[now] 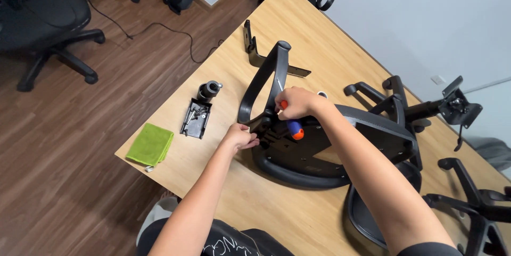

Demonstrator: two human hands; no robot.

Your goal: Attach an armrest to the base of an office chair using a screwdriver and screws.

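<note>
An upturned black office chair seat lies on the wooden table. A black armrest stands up from its left edge. My right hand grips a screwdriver with a blue and orange handle, held against the armrest's base. My left hand pinches the armrest's mounting bracket at the seat's rim. The screwdriver's tip is hidden behind my hands.
A black metal mechanism plate with loose screws and a gas cylinder lie left of the seat. A green cloth sits near the table edge. An L-shaped bracket lies further back. A five-star base and other chairs surround.
</note>
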